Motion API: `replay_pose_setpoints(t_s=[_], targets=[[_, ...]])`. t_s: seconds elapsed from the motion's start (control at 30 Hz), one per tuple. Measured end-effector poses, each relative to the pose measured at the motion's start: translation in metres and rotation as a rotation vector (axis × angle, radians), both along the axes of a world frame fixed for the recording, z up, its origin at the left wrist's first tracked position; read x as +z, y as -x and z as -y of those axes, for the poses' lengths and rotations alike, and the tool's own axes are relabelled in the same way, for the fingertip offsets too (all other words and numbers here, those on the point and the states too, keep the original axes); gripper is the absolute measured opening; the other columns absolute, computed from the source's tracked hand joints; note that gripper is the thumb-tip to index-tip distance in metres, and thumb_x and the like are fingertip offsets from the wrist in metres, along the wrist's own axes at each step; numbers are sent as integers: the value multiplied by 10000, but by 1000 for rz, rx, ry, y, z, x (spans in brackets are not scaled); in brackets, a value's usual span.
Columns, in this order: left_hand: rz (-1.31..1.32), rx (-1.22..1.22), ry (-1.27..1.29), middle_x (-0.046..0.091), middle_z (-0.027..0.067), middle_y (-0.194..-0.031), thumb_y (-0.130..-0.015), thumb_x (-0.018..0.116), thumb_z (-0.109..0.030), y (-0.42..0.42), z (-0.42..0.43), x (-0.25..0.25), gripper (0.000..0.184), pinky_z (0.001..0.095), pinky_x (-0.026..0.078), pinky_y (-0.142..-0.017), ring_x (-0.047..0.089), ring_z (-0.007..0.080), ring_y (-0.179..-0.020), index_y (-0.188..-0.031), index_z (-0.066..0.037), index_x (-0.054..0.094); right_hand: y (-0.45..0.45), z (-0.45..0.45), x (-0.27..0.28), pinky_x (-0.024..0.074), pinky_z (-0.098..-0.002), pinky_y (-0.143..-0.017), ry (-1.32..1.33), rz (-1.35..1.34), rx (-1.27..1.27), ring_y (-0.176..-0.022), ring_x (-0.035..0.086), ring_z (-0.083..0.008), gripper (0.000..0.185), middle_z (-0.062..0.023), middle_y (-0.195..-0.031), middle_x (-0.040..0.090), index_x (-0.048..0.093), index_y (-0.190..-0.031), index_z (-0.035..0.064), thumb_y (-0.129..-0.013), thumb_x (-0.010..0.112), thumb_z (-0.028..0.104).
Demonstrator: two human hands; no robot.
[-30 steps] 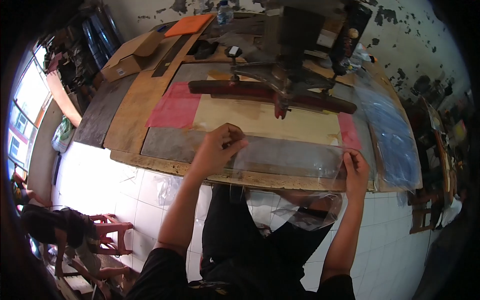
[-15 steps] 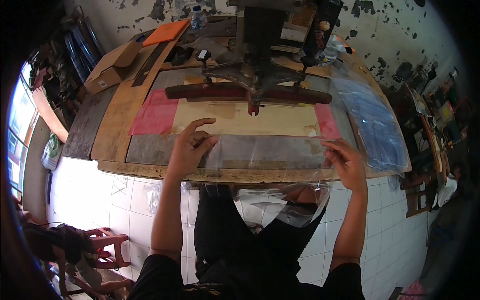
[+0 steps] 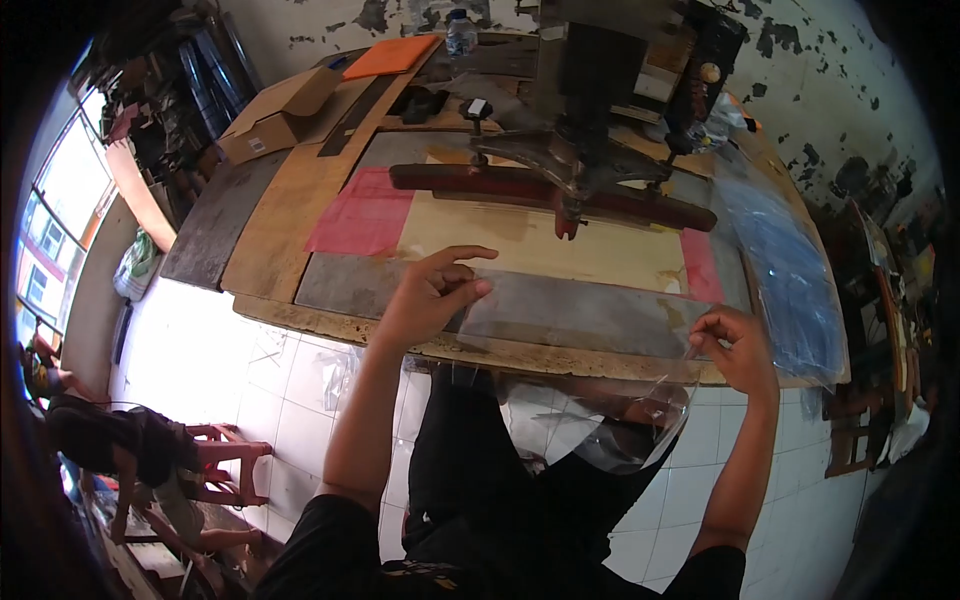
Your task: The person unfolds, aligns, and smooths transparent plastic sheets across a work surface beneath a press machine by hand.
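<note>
Left hand (image 3: 420, 302): index finger extended, other fingers curled; grip unclear. Right hand (image 3: 742, 350): fingertips pinch the clear film (image 3: 580, 318), which spans between the hands. Apparent step: spreading the film; next move calls for even tension.

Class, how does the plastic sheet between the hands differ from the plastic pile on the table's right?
The clear plastic sheet looks colourless; the plastic pile looks bluish. The sheet hangs from the left hand and right hand; the pile lies on the wooden table. Both look glossy.
</note>
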State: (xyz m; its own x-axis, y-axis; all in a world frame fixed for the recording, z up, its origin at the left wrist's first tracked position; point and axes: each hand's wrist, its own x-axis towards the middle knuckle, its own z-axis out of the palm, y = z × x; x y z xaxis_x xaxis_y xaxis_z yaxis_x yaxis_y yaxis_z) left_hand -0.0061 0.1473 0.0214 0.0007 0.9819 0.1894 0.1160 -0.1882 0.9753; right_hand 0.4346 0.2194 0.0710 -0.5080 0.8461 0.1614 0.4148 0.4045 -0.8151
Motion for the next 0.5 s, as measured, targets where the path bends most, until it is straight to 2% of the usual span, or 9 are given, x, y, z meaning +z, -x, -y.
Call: replay_pose_setpoints(t_s=[0.17, 0.3, 0.5], targets=[[-40, -13, 8, 625, -32, -771, -998, 751, -74, -3, 0, 1, 402, 228, 441, -706, 538, 34, -742, -1380, -25, 639, 1, -6, 8, 544, -275, -712, 0, 157, -47, -778, 728, -124, 105, -56, -826, 730, 714, -915, -35, -905, 806, 15], [-70, 2, 48, 605, -31, -767, -999, 743, -58, -4, 2, 4, 397, 239, 445, -711, 531, 32, -742, -1379, -28, 631, -1, -10, 8, 539, -282, -709, 9, 223, -71, -773, 729, -125, 95, -56, -818, 738, 718, -923, -28, -903, 800, 16], [-42, -42, -6, 614, -32, -773, -999, 733, -37, -2, 1, -1, 388, 234, 437, -700, 526, 30, -736, -1372, -28, 626, -3, -15, 2, 534, -283, -718, 102, 54, -55, -753, 720, -131, 99, -59, -837, 742, 719, -914, -33, -908, 796, 28]])
